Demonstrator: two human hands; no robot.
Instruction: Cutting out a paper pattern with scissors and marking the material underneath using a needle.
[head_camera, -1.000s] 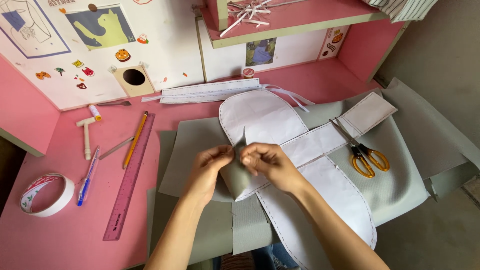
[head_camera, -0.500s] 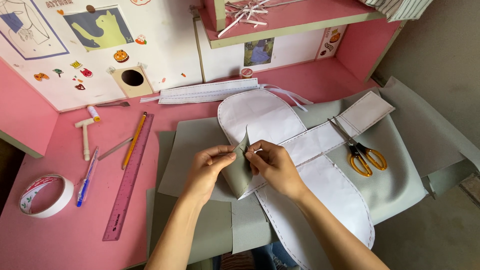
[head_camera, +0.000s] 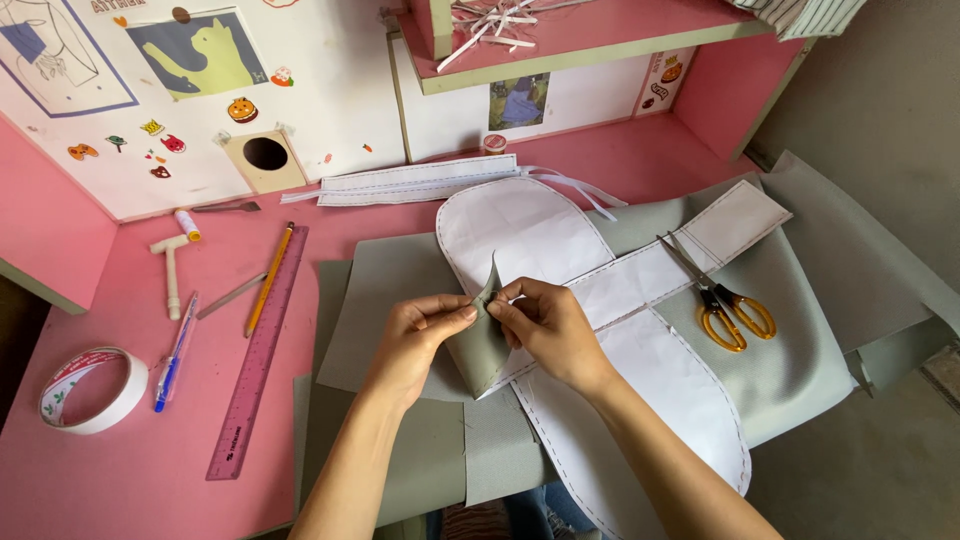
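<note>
Now both hands (head_camera: 480, 335) pinch folded grey fabric piece (head_camera: 478, 350).

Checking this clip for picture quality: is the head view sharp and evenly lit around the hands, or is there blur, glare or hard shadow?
Head view: soft, even daylight, no glare on the pink desk; left hand, right hand and the grey fabric flap they pinch look sharp; only faint shadows under the hands and scissors; mild wide-angle bending toward the edges.

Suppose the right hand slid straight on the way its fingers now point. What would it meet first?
Probably the grey fabric flap it pinches, then the left hand just beyond; the right hand points leftward.
</note>
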